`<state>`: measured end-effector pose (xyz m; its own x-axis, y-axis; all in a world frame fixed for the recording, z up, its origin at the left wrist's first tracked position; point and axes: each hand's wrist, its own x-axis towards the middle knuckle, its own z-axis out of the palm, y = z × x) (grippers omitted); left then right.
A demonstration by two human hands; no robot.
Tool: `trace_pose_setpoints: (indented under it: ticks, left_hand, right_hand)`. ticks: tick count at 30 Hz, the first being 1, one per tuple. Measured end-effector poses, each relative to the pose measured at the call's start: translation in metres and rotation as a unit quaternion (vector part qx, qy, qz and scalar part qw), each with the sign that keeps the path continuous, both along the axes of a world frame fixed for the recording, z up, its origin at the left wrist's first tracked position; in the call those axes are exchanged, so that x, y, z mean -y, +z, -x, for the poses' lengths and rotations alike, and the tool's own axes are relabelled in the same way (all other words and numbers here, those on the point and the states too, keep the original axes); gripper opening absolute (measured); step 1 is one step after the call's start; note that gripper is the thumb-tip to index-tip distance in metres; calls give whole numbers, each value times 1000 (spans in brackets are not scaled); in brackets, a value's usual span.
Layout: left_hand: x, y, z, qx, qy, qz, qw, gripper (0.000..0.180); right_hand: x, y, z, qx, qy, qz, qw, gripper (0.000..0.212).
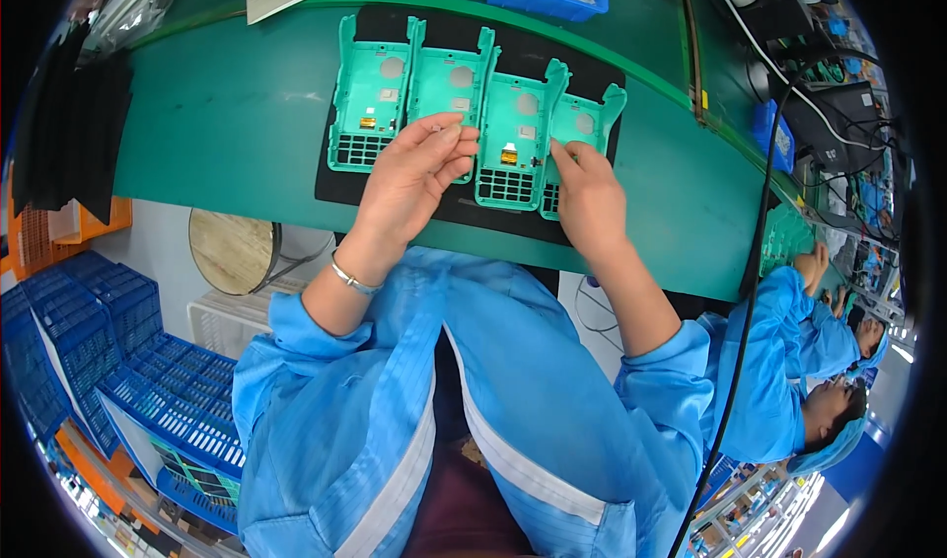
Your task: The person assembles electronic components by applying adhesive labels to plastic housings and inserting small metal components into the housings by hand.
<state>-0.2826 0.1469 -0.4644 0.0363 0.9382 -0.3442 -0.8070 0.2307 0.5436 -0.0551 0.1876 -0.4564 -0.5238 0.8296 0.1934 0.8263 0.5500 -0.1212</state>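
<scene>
Several teal plastic housings lie side by side on a black mat (340,186). Each has tall prongs at its far end and a black grille at its near end. My left hand (412,175) hovers over the second housing (444,60), fingertips pinched; what they hold, if anything, is too small to name. To its left lies the first housing (365,70). Between my hands sits the third housing (505,112). My right hand (589,195) covers part of the rightmost housing (592,104), its fingers curled and closed near that housing's left edge. Whatever is inside them is hidden.
A blue tray (550,2) of small pale parts stands beyond the mat on the green bench (217,124). A black cable (755,292) hangs down at the right. Blue crates (178,390) and a round stool (232,250) are at the left. Co-workers (769,371) sit to the right.
</scene>
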Motion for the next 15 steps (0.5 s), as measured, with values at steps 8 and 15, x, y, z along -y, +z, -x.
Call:
trace_pose_setpoints:
  ticks: [8, 15]
  left_hand:
    - [0, -19, 7, 97, -4, 2, 995, 15]
    - [2, -19, 10, 143, -8, -22, 989, 15]
  right_hand:
    - [-11, 13, -3, -97, 4, 90, 991, 33]
    - [-6, 42, 53, -325, 12, 261, 909, 23]
